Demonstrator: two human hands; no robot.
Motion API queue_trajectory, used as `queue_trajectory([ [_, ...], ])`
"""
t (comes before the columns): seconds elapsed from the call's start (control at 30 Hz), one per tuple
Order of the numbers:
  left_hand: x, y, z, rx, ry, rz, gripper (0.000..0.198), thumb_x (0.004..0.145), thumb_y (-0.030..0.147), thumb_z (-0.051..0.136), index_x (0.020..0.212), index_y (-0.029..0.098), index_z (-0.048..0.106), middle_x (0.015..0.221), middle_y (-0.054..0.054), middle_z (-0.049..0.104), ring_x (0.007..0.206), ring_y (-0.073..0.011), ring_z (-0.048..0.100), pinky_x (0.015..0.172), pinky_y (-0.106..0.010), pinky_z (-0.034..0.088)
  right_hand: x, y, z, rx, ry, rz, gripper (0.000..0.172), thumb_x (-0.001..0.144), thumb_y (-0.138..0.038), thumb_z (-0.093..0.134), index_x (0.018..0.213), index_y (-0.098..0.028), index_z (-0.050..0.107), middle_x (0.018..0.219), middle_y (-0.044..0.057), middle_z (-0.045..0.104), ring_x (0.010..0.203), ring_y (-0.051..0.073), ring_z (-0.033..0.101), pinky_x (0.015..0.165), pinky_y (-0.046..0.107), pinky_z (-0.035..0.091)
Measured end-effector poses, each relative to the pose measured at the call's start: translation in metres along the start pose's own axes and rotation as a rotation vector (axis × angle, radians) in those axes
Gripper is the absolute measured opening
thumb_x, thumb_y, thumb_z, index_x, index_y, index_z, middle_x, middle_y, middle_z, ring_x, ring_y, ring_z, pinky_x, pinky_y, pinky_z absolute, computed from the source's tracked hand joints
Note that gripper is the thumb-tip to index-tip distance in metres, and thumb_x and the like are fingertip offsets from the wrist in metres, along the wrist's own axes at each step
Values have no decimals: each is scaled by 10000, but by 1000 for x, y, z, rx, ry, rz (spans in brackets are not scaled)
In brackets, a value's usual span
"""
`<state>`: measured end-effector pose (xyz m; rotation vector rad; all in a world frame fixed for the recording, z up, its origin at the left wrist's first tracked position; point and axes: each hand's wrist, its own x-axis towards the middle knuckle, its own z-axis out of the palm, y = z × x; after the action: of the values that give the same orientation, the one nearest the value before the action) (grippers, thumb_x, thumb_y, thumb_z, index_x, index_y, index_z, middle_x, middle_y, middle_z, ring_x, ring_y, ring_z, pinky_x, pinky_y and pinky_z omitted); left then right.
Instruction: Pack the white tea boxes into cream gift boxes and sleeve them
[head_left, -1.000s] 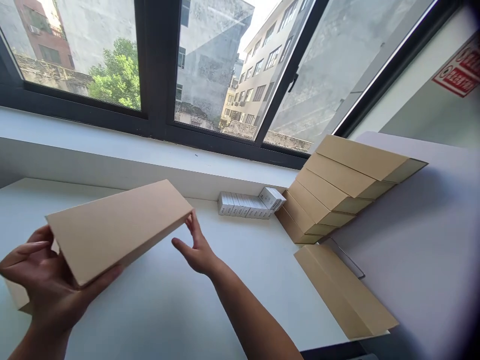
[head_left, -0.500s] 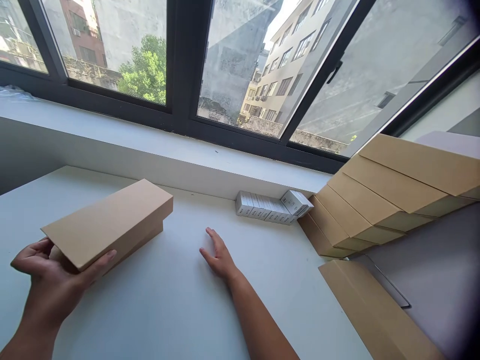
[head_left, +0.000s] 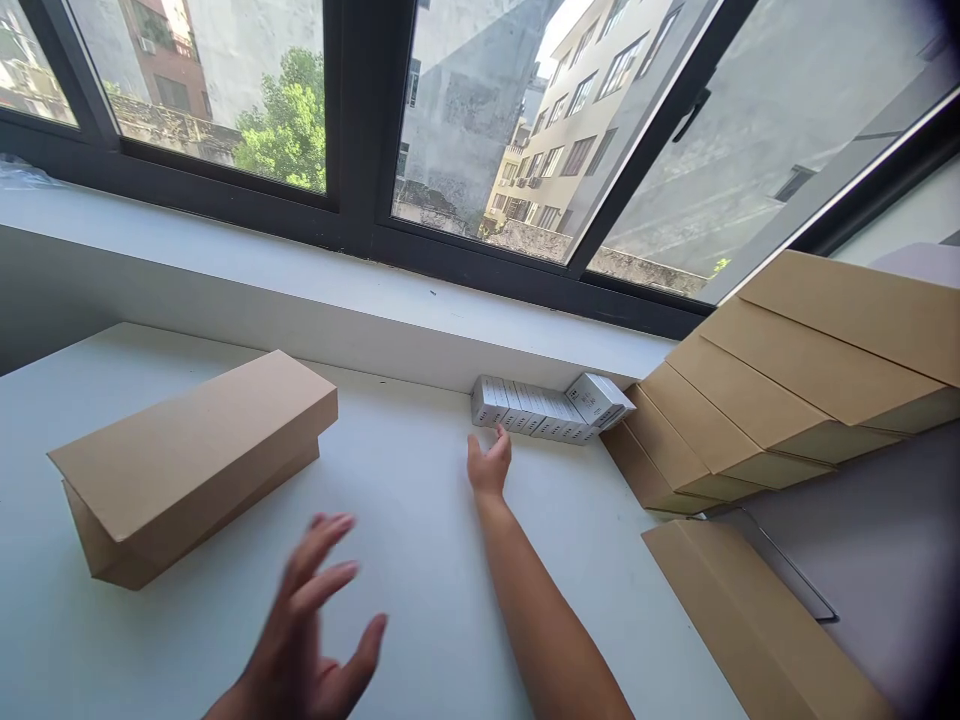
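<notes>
A long brown cardboard box (head_left: 202, 440) rests on the left of the white table, its lid overhanging the lower part at the near end. My left hand (head_left: 307, 620) is in the air to the right of that box, fingers spread, holding nothing. Farther out, my right hand (head_left: 491, 465) reaches to the near side of a row of small white boxes (head_left: 525, 408) against the wall. Its thumb and a finger stand apart; whether a fingertip touches the row I cannot tell. One more small white box (head_left: 596, 400) lies tilted on the row's right end.
Several stacked brown cardboard boxes (head_left: 810, 350) stand at the right, beside the small white boxes. Another brown cardboard piece (head_left: 750, 600) lies along the table's right edge. Behind the white table (head_left: 420, 600) run a low wall, a windowsill (head_left: 300, 270) and dark-framed windows.
My left hand has let go of the long cardboard box and moved right. The box now sits on the table. My right hand has moved forward and right to the small white boxes.
</notes>
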<state>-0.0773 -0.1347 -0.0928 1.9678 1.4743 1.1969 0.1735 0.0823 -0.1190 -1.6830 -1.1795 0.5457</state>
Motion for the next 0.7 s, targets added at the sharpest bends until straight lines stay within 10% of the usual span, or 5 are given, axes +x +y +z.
queue_trajectory([
  [0.13, 31, 8, 48, 35, -270, -45, 621, 914, 322, 532, 1470, 378, 259, 1666, -64, 225, 1510, -357, 293, 1152, -610, 403, 26, 0, 10, -67, 136, 29, 803, 772, -479, 621, 1435, -132, 330, 1534, 244, 389, 1468, 395, 283, 1195, 586, 226],
  [0.27, 41, -11, 82, 154, -344, -114, 659, 905, 365, 531, 1489, 286, 238, 1661, -124, 232, 1551, -378, 169, 1224, -660, 232, 35, -1, 20, -114, 205, 40, 810, 729, -482, 661, 1388, -130, 347, 1465, 263, 443, 1412, 409, 349, 1163, 584, 271],
  [0.47, 74, -15, 122, 228, -283, -122, 762, 892, 512, 529, 1506, 222, 182, 1639, -193, 262, 1562, -383, 108, 1219, -669, -86, 37, -2, 21, -151, 208, 51, 590, 755, -495, 662, 1213, -186, 454, 1269, 214, 602, 1233, 375, 515, 1095, 557, 343],
  [0.7, 193, -8, 164, 75, -18, -312, 710, 896, 384, 512, 1464, 100, 194, 1536, -263, 384, 1504, -339, 313, 1260, -566, 40, 36, -9, 13, -159, 66, -35, 381, 799, -398, 624, 1142, -234, 632, 1222, 97, 686, 1168, 307, 598, 1032, 469, 400],
])
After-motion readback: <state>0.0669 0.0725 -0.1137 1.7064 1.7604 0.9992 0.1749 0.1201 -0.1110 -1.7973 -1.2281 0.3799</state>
